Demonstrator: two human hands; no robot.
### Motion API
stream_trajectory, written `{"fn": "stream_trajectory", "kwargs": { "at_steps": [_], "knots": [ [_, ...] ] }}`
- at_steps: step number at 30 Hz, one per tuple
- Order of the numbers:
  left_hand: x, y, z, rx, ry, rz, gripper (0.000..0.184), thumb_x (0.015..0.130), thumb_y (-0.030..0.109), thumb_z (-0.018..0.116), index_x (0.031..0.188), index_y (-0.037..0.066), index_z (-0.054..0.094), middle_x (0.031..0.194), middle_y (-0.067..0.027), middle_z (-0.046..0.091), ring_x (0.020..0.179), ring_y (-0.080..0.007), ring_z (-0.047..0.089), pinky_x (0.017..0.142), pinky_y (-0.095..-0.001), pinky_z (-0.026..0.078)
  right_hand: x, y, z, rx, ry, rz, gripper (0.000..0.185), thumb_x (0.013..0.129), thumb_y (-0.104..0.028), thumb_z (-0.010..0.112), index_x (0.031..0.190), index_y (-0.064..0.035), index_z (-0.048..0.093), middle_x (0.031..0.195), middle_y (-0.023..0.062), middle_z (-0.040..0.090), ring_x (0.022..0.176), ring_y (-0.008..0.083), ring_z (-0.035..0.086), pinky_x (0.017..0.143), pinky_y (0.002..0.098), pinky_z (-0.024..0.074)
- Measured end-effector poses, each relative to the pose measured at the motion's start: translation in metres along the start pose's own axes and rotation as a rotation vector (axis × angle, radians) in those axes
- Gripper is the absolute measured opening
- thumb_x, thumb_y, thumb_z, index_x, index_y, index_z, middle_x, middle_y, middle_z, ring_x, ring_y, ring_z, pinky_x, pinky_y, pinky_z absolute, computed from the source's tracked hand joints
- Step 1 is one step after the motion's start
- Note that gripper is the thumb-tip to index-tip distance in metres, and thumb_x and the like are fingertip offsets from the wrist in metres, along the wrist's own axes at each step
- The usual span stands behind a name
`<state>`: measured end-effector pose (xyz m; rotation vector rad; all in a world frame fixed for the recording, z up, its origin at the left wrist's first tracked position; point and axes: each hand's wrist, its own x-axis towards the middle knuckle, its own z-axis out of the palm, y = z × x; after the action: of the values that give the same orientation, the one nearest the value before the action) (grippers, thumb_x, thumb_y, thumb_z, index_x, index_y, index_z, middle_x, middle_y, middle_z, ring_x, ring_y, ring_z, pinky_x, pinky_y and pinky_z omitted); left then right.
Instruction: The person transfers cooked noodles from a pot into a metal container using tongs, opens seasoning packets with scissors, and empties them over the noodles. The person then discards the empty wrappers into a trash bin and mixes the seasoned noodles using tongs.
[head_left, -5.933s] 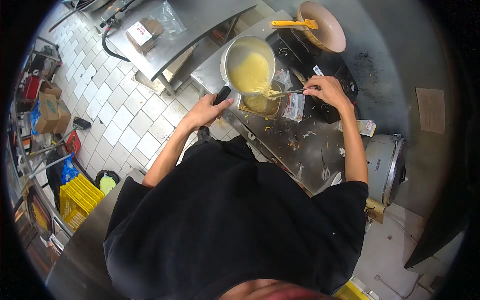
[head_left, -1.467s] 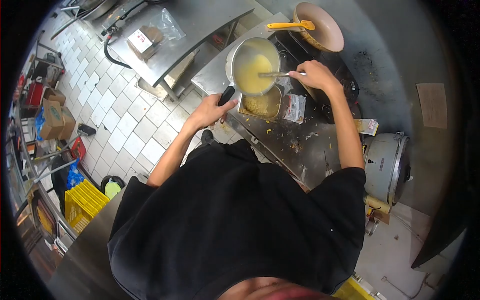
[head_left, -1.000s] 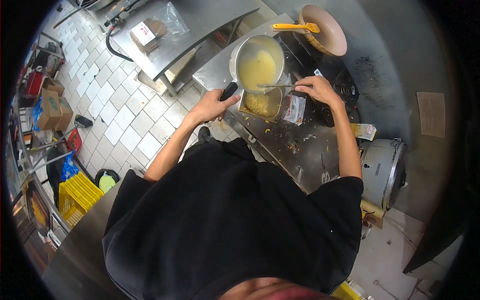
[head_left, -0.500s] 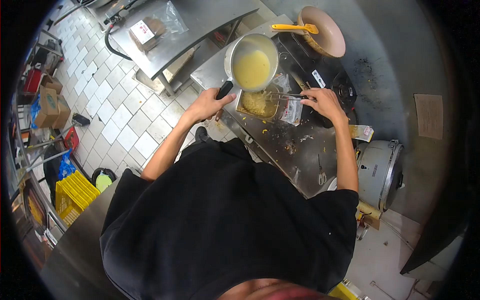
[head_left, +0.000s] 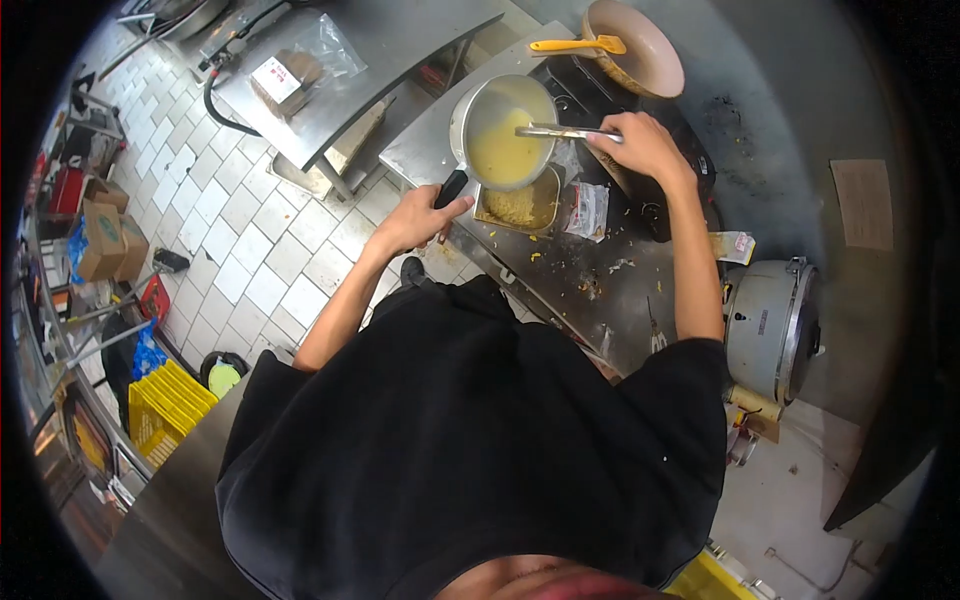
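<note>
My left hand (head_left: 412, 218) is wrapped around the black handle of a metal saucepan (head_left: 460, 122). Pale yellow liquid (head_left: 492, 158) lies in the saucepan. My right hand (head_left: 645, 148) grips a pair of metal tongs (head_left: 565, 131), whose tips are over or in the liquid; I cannot tell which. Just below the saucepan in view sits a rectangular metal tray (head_left: 551, 212) with a lumpy yellowish mass (head_left: 513, 206) in it. The saucepan hides the tray's far edge. To the right of the tray lies a printed plastic packet (head_left: 588, 212).
Behind my right hand is a black stove (head_left: 655, 205). A wide pan (head_left: 660, 55) with an orange spatula (head_left: 580, 45) across its rim stands at the back. Scissors (head_left: 656, 335) and yellow scraps lie on the steel counter (head_left: 570, 265); a large cooker (head_left: 765, 330) is at right.
My right hand has lifted the tongs from the tray and brought them up over the saucepan. My left hand keeps its hold on the handle. The view has shifted slightly.
</note>
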<state>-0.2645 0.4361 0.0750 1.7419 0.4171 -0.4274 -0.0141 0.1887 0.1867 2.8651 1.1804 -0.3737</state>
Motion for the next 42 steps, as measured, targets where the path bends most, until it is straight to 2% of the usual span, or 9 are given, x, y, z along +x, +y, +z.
{"fn": "stream_trajectory", "kwargs": {
  "at_steps": [4,5,9,10,12,20,23,34,42],
  "knots": [
    [-0.002,-0.001,0.004,-0.008,-0.005,0.022,0.054,0.093,0.054,0.063,0.087,0.000,0.059,0.060,0.0009,0.046,0.047,-0.0095,0.046,0.042,-0.0284,0.039,0.039,0.026,0.027,0.087,-0.292,0.008,0.050,0.087,-0.056,0.066,0.093,-0.0066,0.076,0.085,0.0199,0.072,0.084,0.0344,0.070,0.080,0.0432,0.0523],
    [-0.002,-0.001,0.006,-0.001,-0.001,0.027,0.054,0.093,0.054,0.063,0.088,0.000,0.060,0.058,0.0014,0.045,0.045,-0.0092,0.044,0.041,-0.0281,0.037,0.046,0.031,0.035,0.136,-0.383,0.011,0.051,0.091,-0.052,0.066,0.094,-0.0017,0.074,0.080,0.0126,0.072,0.077,0.0239,0.067,0.075,0.0385,0.0519],
    [0.000,-0.002,0.008,-0.048,-0.016,0.049,0.053,0.094,0.053,0.062,0.087,0.000,0.061,0.056,0.0017,0.045,0.043,-0.0091,0.042,0.040,-0.0278,0.035,0.037,0.028,0.065,0.375,-0.310,-0.227,0.035,0.093,-0.037,0.070,0.091,-0.0017,0.071,0.073,0.0042,0.063,0.070,0.0117,0.055,0.070,0.0320,0.0475],
    [-0.001,-0.001,0.007,-0.050,-0.013,0.048,0.053,0.094,0.053,0.062,0.087,0.000,0.061,0.056,0.0016,0.046,0.043,-0.0092,0.042,0.040,-0.0278,0.035,0.033,0.023,0.065,0.352,-0.346,-0.151,0.038,0.089,-0.044,0.070,0.093,-0.0073,0.073,0.087,0.0138,0.072,0.084,0.0281,0.067,0.081,0.0392,0.0499],
    [-0.001,-0.004,0.007,-0.048,-0.008,0.050,0.053,0.094,0.052,0.062,0.087,0.000,0.061,0.056,0.0013,0.046,0.043,-0.0092,0.042,0.040,-0.0278,0.034,0.019,0.016,0.066,0.331,-0.262,-0.145,0.035,0.088,-0.042,0.072,0.095,-0.0072,0.071,0.088,0.0141,0.072,0.085,0.0297,0.067,0.080,0.0410,0.0497],
    [0.006,-0.011,0.003,-0.013,0.003,0.087,0.066,0.090,0.057,0.066,0.090,-0.009,0.060,0.062,-0.0080,0.056,0.049,-0.0157,0.055,0.045,-0.0322,0.045,-0.022,0.033,0.046,0.332,-0.158,-0.143,0.029,0.086,-0.036,0.074,0.095,-0.0085,0.069,0.087,0.0129,0.072,0.088,0.0329,0.069,0.077,0.0410,0.0507],
    [0.008,-0.013,0.005,0.009,0.016,0.067,0.058,0.092,0.055,0.064,0.092,-0.003,0.060,0.058,-0.0008,0.047,0.046,-0.0116,0.047,0.042,-0.0295,0.039,-0.034,0.040,0.036,0.304,-0.129,-0.138,0.029,0.086,-0.035,0.075,0.095,-0.0085,0.069,0.084,0.0122,0.071,0.083,0.0335,0.068,0.075,0.0416,0.0504],
    [0.005,-0.002,-0.001,0.004,0.031,0.047,0.059,0.092,0.058,0.062,0.094,-0.002,0.060,0.060,-0.0007,0.047,0.049,-0.0118,0.049,0.044,-0.0294,0.041,-0.053,0.024,-0.001,0.132,-0.040,-0.056,0.032,0.080,-0.036,0.079,0.095,-0.0079,0.073,0.077,0.0120,0.069,0.072,0.0321,0.066,0.069,0.0398,0.0496],
    [0.006,0.002,0.006,0.034,0.022,0.043,0.058,0.092,0.057,0.062,0.094,-0.001,0.061,0.059,0.0003,0.046,0.047,-0.0107,0.047,0.044,-0.0291,0.039,0.018,0.033,0.049,0.154,-0.026,-0.086,0.039,0.084,-0.045,0.075,0.092,-0.0066,0.074,0.081,0.0165,0.071,0.078,0.0333,0.068,0.070,0.0419,0.0492]
  ]
}}
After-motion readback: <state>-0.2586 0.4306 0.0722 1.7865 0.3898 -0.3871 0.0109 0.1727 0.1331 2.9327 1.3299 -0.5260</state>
